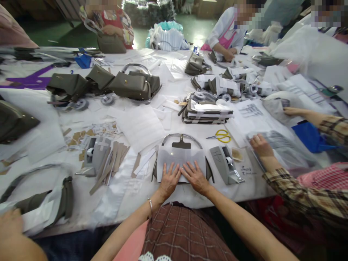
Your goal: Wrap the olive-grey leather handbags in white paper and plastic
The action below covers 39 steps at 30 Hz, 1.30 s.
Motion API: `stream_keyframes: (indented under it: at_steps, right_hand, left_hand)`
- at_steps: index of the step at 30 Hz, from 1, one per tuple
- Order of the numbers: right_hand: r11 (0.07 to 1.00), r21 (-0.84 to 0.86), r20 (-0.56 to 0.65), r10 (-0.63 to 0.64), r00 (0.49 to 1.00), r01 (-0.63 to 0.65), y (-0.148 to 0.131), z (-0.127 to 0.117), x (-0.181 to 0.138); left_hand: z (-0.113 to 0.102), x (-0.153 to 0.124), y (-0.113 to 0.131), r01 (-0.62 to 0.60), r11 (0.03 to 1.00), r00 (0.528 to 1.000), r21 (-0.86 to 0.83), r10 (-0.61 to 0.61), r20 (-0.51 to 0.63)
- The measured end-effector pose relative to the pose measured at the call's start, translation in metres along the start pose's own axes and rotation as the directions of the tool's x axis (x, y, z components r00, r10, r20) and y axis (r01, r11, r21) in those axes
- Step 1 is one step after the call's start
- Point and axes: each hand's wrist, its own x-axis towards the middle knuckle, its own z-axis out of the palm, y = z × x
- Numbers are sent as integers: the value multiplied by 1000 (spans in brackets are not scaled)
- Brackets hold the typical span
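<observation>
Handbag (181, 145) under sheet (174, 155), hands (170, 180) flat atop; dispenser (219, 156) holds tape roll (229, 160).

White table (231, 193): grey-green handbag (181, 145) near edge, tape dispensers (219, 159) flanking it, yellow-handled scissors (223, 135) beyond, white sheets (141, 127) scattered.

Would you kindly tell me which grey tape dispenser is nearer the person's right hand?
The tape dispenser right of the bag, near the yellow-handled scissors; the other dispenser stands farther from the right hand, beside brown strips.

Bag (209, 172) matt, leather-like w/ smooth, semi-transp. sheet (168, 156); scissor blades (211, 137) metal.
</observation>
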Motion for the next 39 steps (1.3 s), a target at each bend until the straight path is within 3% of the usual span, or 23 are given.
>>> stream_keyframes:
  at_steps: [3,9,11,13,15,20,24,27,29,33,36,39]
  right_hand:
    - [1000,21,-17,8,1000,-7,2,3,-3]
    - [967,254,83,-4,997,-17,6,-33,2]
    - [929,334,41,155,987,-160,8,-39,14]
    - [873,353,-46,376,925,-337,8,-36,30]
    - [867,295,-125,451,884,-401,6,-26,42]
    - [971,58,-180,237,955,-230,4,2,43]
    - [977,10,-176,210,962,-212,8,9,36]
    - [975,30,-173,224,959,-222,10,8,36]
    - [972,48,-173,233,957,-229,9,6,36]
    - [962,127,-135,258,957,-241,7,0,38]
    - [922,219,-52,337,940,-318,8,-9,50]
    - [869,260,-29,443,896,-421,11,-17,66]
  left_hand:
    - [4,0,-2,-24,1000,1000,-3,24,6]
    - [0,-1,3,-27,1000,999,-9,28,36]
    - [2,0,5,-16,1000,999,14,15,46]
    - [5,1,8,0,999,998,42,-3,63]
    - [6,0,10,13,998,997,59,-18,80]
    - [-14,6,9,20,999,988,-33,-15,154]
    - [-52,37,-1,87,985,943,-147,-33,331]
    - [-65,63,-8,178,979,909,-103,-124,397]
    - [-60,71,-9,216,976,930,-41,-193,312]
    - [-25,59,-11,118,993,993,17,-118,23]
    - [-3,46,-15,66,998,994,8,-65,-91]
    - [3,44,-18,62,998,982,-8,-63,-177]
